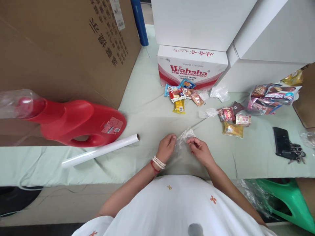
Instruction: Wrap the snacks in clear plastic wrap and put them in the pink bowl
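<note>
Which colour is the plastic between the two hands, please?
The plastic is clear, with whitish shine, in the head view.

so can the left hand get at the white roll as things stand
Probably yes: only the pale green cloth shows between the left hand and the white roll, though it would likely need to release the clear plastic first.

Soft, even light, faint shadows, wide-angle stretch toward edges

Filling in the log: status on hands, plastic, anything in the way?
Left hand and right hand holding clear plastic. Plastic crumpled, between the hands. Nothing seen blocking; snack packets farther back, apart from both hands.
</note>
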The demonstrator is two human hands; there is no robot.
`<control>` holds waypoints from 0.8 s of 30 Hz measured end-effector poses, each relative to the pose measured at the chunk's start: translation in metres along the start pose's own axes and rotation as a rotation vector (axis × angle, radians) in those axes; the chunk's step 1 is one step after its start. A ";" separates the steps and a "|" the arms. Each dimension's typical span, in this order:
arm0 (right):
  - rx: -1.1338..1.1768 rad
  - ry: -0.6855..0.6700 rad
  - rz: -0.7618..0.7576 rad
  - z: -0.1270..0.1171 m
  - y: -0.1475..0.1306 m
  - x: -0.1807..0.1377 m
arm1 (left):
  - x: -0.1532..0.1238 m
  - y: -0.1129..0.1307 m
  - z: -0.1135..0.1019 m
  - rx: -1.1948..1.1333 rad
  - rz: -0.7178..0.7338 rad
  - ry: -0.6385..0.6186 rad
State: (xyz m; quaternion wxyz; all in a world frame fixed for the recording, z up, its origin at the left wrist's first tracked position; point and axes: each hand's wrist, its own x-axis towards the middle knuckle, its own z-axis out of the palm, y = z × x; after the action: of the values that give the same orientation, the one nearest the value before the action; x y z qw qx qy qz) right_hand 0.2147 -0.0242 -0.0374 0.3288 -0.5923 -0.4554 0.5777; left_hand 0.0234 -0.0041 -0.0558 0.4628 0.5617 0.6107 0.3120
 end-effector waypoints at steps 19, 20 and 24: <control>0.317 0.114 0.122 -0.010 0.005 -0.021 | -0.009 -0.003 0.000 -0.562 -0.298 0.038; 0.275 0.110 0.078 -0.010 0.005 -0.024 | -0.008 0.000 -0.002 -0.558 -0.298 0.020; 0.141 0.017 -0.036 -0.013 -0.001 -0.030 | -0.001 0.015 -0.006 -0.377 -0.183 -0.049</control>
State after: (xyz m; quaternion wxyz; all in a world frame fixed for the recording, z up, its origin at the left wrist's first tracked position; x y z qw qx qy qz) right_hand 0.2297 -0.0500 -0.0235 0.3839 -0.5641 -0.4214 0.5973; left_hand 0.0235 -0.0019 -0.0401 0.6006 0.4149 0.5786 0.3638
